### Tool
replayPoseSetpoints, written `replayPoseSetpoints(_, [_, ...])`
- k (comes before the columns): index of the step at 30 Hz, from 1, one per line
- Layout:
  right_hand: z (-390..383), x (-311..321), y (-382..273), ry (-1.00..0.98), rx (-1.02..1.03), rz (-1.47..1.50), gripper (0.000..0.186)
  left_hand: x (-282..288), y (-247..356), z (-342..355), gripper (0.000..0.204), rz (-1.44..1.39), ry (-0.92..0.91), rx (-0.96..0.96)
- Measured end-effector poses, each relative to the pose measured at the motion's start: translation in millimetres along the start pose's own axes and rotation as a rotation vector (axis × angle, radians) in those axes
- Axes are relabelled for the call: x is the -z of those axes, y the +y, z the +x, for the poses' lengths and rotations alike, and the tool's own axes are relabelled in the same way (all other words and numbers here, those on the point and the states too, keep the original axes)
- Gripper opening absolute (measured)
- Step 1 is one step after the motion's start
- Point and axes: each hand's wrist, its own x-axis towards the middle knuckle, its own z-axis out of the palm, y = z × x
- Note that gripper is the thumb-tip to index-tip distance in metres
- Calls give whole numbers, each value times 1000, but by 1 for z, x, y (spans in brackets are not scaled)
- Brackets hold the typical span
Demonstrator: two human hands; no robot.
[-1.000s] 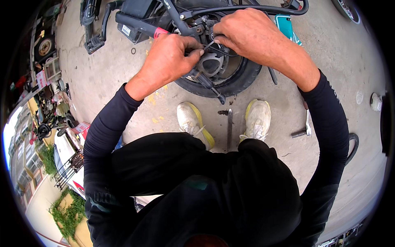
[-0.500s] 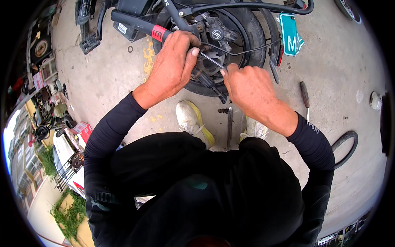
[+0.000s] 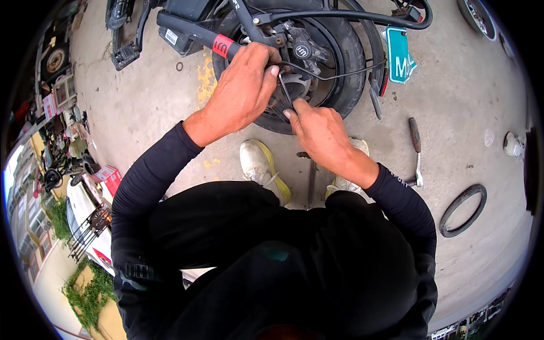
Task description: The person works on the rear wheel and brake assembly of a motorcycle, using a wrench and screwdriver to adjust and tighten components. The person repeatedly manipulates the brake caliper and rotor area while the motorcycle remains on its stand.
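Observation:
My left hand is closed at the wheel hub, just below the black tube with a red band; what its fingertips hold is hidden. My right hand, lower and to the right, grips a slim metal tool that slants up toward my left fingertips. Both are over the vehicle's black wheel, beside the brake caliper and a thin cable that crosses the tyre.
A teal plate lies right of the wheel. On the concrete are a dark-handled wrench, a metal bar between my shoes, and a black rubber ring. Clutter and a white vehicle stand along the left.
My right hand has moved down and left from beside the hub, turning the tool more upright. My left hand has shifted slightly, staying at the hub.

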Motion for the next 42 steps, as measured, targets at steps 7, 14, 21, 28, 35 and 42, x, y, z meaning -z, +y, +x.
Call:
replayPoseSetpoints(7, [-8,12,7,89,-85,324,32,8,-4,-5,24,-100,1,-25])
replayPoseSetpoints(14, [27,84,4,-41,157,-239,26,16,1,4,20,24,-63,5])
replayPoseSetpoints(21, [72,114,4,-186,374,-486,31,23,7,13,24,-28,-155,277])
replayPoseSetpoints(28, [103,134,-9,-455,351,-492,36,26,-2,14,26,-149,-157,327])
replayPoseSetpoints(35, [114,135,0,-486,399,-435,34,32,9,22,24,-84,-201,330])
replayPoseSetpoints(42, [157,166,-45,-825,355,-494,32,23,19,29,22,15,-210,226])
